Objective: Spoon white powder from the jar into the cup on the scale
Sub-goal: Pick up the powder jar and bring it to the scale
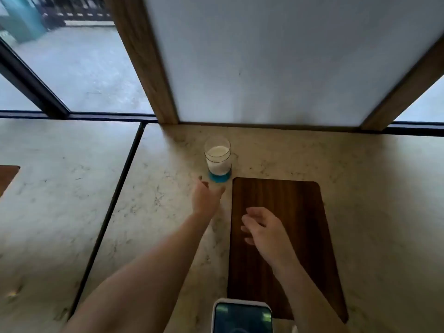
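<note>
Jar (218, 159) stands upright near the far edge of the table (168, 212), just off the far-left corner of a dark wooden board (300, 212) set flat in the table top. Glass body, white powder (217, 151) about two-thirds up, blue base, mouth apparently uncovered (frame is blurred, so not certain)

Left hand (207, 197) is stretched toward the jar, fingers (201, 183) spread and released, tips just short of the blue base; nothing held, no contact visible. Right hand (263, 230) hovers over the board, fingers (247, 221) loosely curled, grasping nothing

No cup, scale or spoon in view. A phone (242, 317) lies at the near edge of the table, screen lit

Step in hand, as I judge it: the very start, reaching for the jar, no powder moved yet. Next move calls for closing the left fingers around the glass low on its body and bringing it nearer while keeping it level, since the contents would spill if it tips. Spoon and cup would have to be found first
</note>
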